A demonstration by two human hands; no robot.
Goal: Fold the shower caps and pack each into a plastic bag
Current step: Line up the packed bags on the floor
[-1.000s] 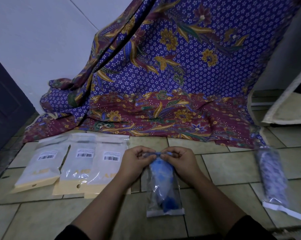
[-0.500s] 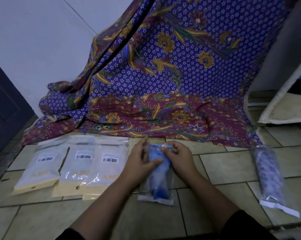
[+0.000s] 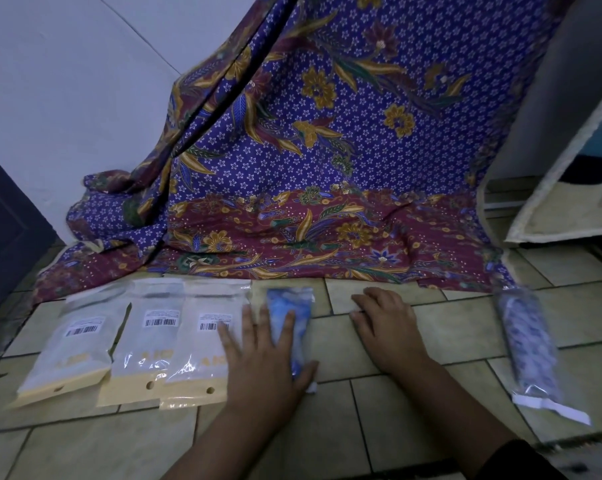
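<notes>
The bagged shower cap (image 3: 290, 315) is pressed to the floor (image 3: 465, 323) under the spread left hand (image 3: 261, 362). The relaxed right hand (image 3: 386, 322) is rested on tiles, holding nothing. Labelled packets (image 3: 157, 337) are laid left, another bagged cap (image 3: 528, 344) right, patterned cloth (image 3: 327, 168) behind.

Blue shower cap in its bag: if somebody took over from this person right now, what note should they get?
Left hand: fingers straight, pressing on the bagged blue cap.
Right hand: relaxed on the tiled floor, holding nothing.
That bag lies beside three white barcoded packets; a second bagged cap lies far right.
Done: two caps bagged.
Left: no loose caps or empty bags in view; check the blue bag's seal, which cannot be judged here.
</notes>
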